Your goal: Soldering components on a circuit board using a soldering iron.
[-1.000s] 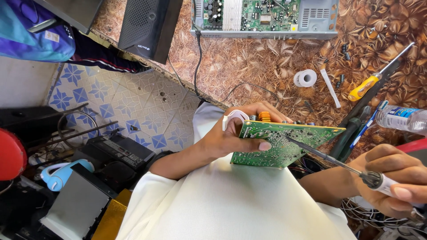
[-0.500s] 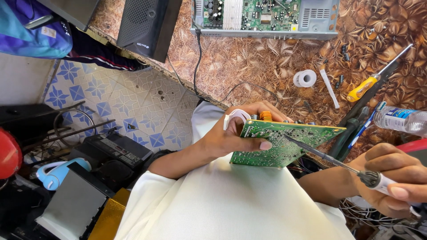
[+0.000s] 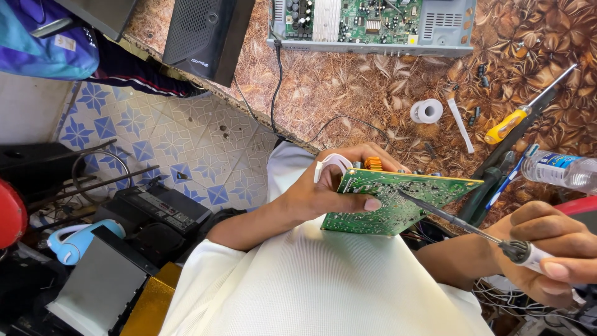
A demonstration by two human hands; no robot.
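Both hands grip: left hand (image 3: 323,193) clamps circuit board (image 3: 398,202); right hand (image 3: 550,249) clamps soldering iron (image 3: 460,223), tip up-left.

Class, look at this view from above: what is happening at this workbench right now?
A person holds a green printed circuit board in the left hand, solder side up. The right hand grips a slim soldering iron, its tip touching the board. On the brown leaf-patterned table lie a yellow-handled screwdriver, a white tape roll, a clear plastic bottle and an opened grey electronics chassis.
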